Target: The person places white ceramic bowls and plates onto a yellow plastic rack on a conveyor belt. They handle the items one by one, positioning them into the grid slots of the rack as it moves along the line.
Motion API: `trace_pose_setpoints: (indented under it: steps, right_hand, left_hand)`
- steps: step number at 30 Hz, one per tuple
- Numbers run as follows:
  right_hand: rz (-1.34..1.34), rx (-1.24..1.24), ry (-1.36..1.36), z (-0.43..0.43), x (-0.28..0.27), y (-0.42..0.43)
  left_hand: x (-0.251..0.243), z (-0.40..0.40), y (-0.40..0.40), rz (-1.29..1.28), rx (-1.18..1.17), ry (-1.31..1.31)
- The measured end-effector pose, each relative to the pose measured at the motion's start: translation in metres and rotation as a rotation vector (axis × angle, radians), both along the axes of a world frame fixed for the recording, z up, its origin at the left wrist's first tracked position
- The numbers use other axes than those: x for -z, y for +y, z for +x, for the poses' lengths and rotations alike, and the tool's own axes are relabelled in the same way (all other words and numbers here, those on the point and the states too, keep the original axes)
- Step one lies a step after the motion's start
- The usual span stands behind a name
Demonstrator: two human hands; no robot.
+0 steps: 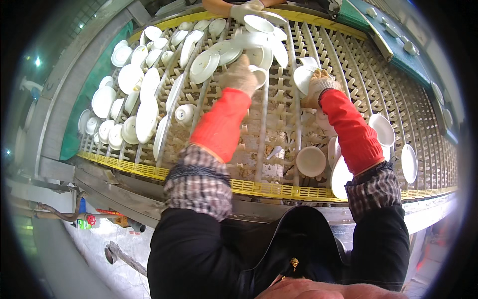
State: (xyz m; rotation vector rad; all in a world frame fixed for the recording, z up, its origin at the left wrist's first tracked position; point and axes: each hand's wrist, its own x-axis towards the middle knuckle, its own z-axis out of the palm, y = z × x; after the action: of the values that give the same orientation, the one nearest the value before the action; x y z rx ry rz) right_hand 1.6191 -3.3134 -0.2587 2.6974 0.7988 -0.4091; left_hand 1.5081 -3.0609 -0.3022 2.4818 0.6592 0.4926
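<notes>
My left hand (239, 76), in a pale work glove under a red sleeve cover, is blurred over the middle of a pegged conveyor (278, 101). It grips a small white bowl (259, 77) at its right side. Just beyond it lies a heap of white plates (257, 41), and an oval white plate (204, 66) leans to its left. My right hand (320, 85), gloved likewise, has its fingers curled at a white dish (303, 77); part of that grip is hidden. Below this hand, a round white plate (310, 161) lies by the near edge.
Many white plates and bowls (130, 78) stand among the pegs at left. Across the conveyor are another person's gloved hands (246, 10). A blue-green belt (399, 41) carries small dishes at far right. Yellow edging (276, 188) borders the near side; a white spoon (274, 152) lies between the pegs.
</notes>
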Motion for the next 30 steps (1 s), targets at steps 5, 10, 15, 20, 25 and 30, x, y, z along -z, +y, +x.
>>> trace_pose_setpoints:
  steps: [5,10,15,20,25,30]
  right_hand:
    - [0.071,0.062,-0.102,0.024,0.038,-0.016]
    - [0.433,-0.032,-0.152,0.004,0.012,-0.021]
    - [0.797,-0.005,-0.187,-0.027,0.002,-0.036]
    - [0.914,0.012,-0.082,-0.05,0.004,-0.049]
    - [1.164,0.098,0.046,-0.061,0.001,-0.067]
    - [1.379,-0.272,0.138,-0.017,0.025,-0.068]
  left_hand:
    - [-0.043,-0.075,-0.001,0.923,0.101,0.18]
    - [-0.038,-0.138,0.022,0.471,0.405,0.271]
    - [-0.071,-0.083,0.03,0.673,-0.038,0.256]
    - [-0.031,-0.019,0.079,0.745,-0.251,0.427]
    - [-0.073,-0.038,0.106,0.505,-0.364,0.152]
    - [-0.099,-0.068,0.121,0.404,-0.287,0.211]
